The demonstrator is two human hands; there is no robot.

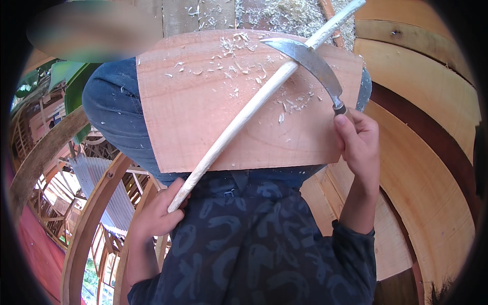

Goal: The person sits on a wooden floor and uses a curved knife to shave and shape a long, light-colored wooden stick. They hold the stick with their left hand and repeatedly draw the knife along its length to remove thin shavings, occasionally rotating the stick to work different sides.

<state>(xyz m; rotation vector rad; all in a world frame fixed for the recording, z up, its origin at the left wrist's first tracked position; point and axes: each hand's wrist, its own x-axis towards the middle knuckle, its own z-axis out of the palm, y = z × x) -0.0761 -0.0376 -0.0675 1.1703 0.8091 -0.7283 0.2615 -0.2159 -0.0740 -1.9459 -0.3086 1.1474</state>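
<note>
A pale, peeled wooden stick [243, 118] slants across a flat wooden board [203, 122] that lies over my lap. My left hand [161, 207] is closed round the stick's near end, just off the board's near edge. A sickle [320, 71] with a curved metal blade is in my right hand [360, 140], the fingers wrapped round its handle at the board's right side. Its blade crosses the stick toward the far end, with the tip pointing left. Thin wood shavings [236, 66] are scattered over the board.
More shavings [290, 18] are heaped on the planks beyond the board. Curved wooden planks [422, 152] rise at the right. On the left stand bent wooden ribs [91, 229], with gaps between them and a corrugated sheet [104, 190] below. A blurred patch hides the upper left.
</note>
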